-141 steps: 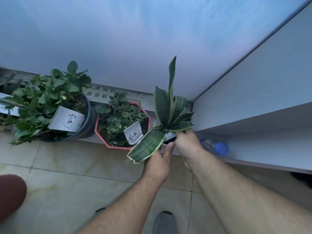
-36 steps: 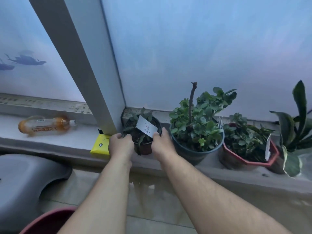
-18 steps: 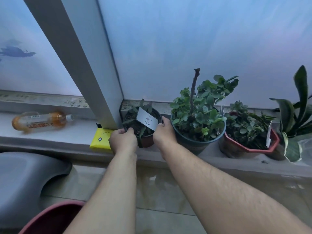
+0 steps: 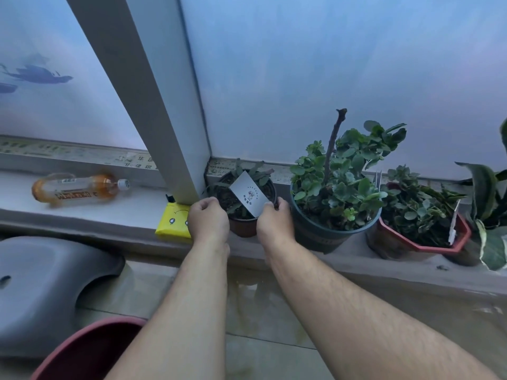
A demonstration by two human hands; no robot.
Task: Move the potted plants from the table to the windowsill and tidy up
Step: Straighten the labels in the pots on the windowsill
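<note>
A person is settling potted plants along a grey concrete windowsill (image 4: 343, 259) under frosted glass, apparently for the light. A bushy round-leaved plant in a dark plastic pot (image 4: 326, 234) is standing beside an angular red pot (image 4: 428, 244). At the ledge's near edge, the left hand (image 4: 208, 222) and right hand (image 4: 273, 222) are curling around the small brown pot (image 4: 242, 227), gripping it from both sides, likely squaring it into line. A stiff white card (image 4: 248, 197) is leaning in its soil.
</note>
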